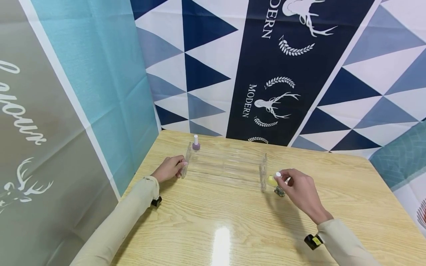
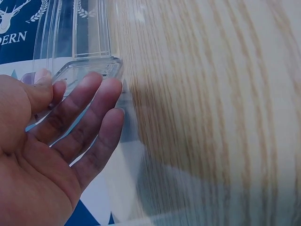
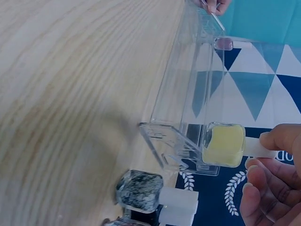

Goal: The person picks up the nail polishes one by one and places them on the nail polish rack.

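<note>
Clear rack (image 1: 226,162) stands on the tabletop (image 1: 199,214), long side facing you. Your left hand (image 1: 170,168) is at the rack's left end panel (image 1: 186,162): thumb and forefinger pinch its edge, other fingers extended and loosely spread, apparently to steady it. Your right hand (image 1: 301,188) is nearly closed at the fingertips, pinching the white cap (image 3: 258,148) of the yellow bottle (image 3: 223,145); the bottle hangs roughly upright, off the tabletop, just beside the right end panel (image 1: 263,173). Whether glass and panel touch, you cannot tell from these views. Purple bottle (image 1: 196,146) stands upright on the rack's rear tier at the left end. Speckled bottle (image 3: 140,190) stands on the tabletop below your right hand, with another bottle (image 3: 124,221) next to it, partly cut off by the edge of the right wrist view. Step in hand, as judged: bottles are being loaded onto the rack, one placed, the yellow one in transfer. The next move likely calls for you to lift it clear of the right end panel, carry it inward over a tier, lower it base first, and release the cap only once it sits steady, left pinch maintained meanwhile.
</note>
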`<act>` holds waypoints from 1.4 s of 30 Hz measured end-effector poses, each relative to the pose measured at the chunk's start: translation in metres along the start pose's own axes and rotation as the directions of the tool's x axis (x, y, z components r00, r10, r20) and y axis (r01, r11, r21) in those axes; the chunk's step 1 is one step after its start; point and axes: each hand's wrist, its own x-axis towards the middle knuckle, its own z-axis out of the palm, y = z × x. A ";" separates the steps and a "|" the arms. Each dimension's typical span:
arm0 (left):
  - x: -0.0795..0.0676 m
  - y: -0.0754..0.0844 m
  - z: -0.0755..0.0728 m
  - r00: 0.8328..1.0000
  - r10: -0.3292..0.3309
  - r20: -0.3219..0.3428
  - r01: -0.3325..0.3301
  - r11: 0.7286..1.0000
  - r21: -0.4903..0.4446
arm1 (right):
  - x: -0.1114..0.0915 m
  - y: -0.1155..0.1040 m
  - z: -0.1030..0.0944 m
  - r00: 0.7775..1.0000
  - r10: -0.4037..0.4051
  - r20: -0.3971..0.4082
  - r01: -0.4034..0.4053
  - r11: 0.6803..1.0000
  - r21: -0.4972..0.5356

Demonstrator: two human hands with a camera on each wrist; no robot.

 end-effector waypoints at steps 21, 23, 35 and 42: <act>-0.001 -0.001 -0.001 1.000 0.001 0.000 -0.001 1.000 -0.013 | 0.033 -0.011 0.011 0.999 -0.027 0.018 0.027 0.999 0.029; -0.001 -0.001 -0.001 1.000 0.001 0.000 -0.001 1.000 -0.014 | 0.036 -0.011 0.013 0.999 -0.035 0.013 0.035 0.999 0.030; 0.000 -0.001 0.000 1.000 0.007 0.003 -0.007 1.000 -0.025 | 0.058 -0.021 0.023 0.999 -0.020 0.034 0.019 0.998 0.053; 0.001 0.000 0.001 1.000 -0.005 -0.001 0.005 1.000 -0.022 | 0.075 -0.026 0.029 0.999 -0.032 0.041 0.030 0.998 0.053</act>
